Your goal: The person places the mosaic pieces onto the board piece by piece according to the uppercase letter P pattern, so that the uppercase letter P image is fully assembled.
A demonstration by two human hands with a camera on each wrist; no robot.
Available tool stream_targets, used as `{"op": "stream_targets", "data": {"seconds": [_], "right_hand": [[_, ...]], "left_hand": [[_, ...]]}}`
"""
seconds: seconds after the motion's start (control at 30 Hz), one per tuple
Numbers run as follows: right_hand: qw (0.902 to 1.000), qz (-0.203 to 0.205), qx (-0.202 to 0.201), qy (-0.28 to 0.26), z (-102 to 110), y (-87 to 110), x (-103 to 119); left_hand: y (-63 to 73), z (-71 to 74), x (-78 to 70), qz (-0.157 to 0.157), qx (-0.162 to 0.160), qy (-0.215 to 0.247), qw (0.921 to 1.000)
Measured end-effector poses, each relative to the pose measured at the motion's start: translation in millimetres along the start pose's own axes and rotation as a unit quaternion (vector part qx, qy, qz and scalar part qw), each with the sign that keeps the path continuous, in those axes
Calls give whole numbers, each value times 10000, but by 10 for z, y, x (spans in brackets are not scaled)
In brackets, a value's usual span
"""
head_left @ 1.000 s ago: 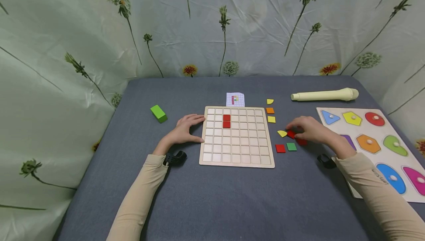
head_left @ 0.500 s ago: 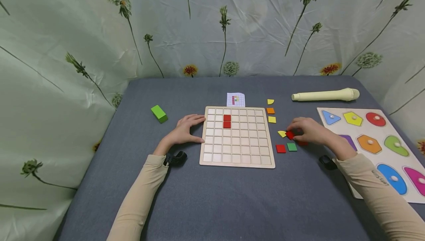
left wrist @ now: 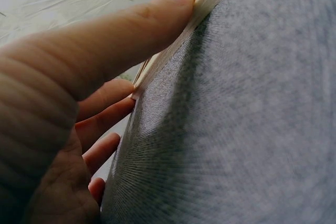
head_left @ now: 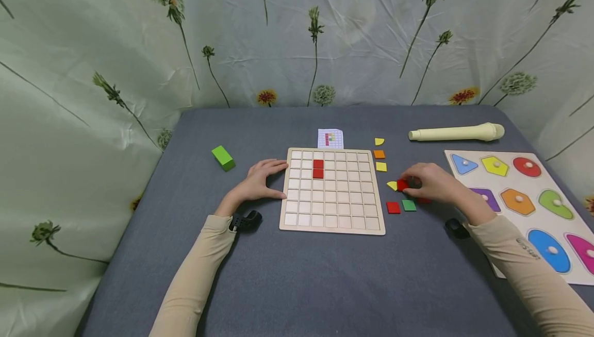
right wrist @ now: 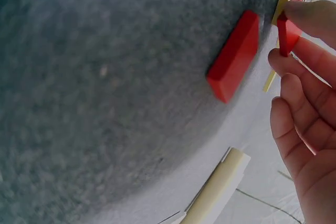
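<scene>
My right hand (head_left: pixel 433 182) pinches a red square tile (right wrist: pixel 287 34) between thumb and fingers, raised off the cloth in the right wrist view. In the head view it overlaps a yellow rounded piece (head_left: pixel 392 185). A second red tile (right wrist: pixel 235 56) lies beneath this hand, partly hidden from the head camera. My left hand (head_left: pixel 257 185) touches the left edge of a wooden grid board (head_left: pixel 331 231), its thumb (left wrist: pixel 173 9) and fingertips against the rim. Two red tiles (head_left: pixel 317 169) sit one above the other in the grid's upper part.
Right of the board lie a red tile (head_left: pixel 393 207), a green tile (head_left: pixel 409 205), and yellow and orange pieces (head_left: pixel 379 154). A printed pattern card (head_left: pixel 330 138) stands behind it. Farther right are a cream toy microphone (head_left: pixel 457 132) and a shape puzzle (head_left: pixel 503 177); a green block (head_left: pixel 224 157) lies left.
The red tile in my right fingers has shifted slightly left and up, now covering part of the yellow rounded piece. My left hand has stayed at the board's edge.
</scene>
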State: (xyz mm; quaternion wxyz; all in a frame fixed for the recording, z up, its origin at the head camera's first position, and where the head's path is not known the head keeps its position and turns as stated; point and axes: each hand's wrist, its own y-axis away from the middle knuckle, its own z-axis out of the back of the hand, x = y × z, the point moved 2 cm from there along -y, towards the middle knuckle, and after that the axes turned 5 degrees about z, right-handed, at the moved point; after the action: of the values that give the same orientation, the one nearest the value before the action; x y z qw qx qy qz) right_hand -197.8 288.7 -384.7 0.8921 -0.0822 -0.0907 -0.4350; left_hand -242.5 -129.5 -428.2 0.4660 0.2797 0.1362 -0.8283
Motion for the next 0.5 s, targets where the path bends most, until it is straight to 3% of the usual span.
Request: {"op": "stream_targets", "data": {"seconds": [0.33, 0.5], "right_hand": [[9995, -150, -211, 181, 4, -9, 90], [9995, 3, -272, 181, -14, -72, 143]], "left_hand": [[-7, 14, -52, -70, 50, -68, 9999], [11, 26, -33, -4, 23, -115, 9999]]}}
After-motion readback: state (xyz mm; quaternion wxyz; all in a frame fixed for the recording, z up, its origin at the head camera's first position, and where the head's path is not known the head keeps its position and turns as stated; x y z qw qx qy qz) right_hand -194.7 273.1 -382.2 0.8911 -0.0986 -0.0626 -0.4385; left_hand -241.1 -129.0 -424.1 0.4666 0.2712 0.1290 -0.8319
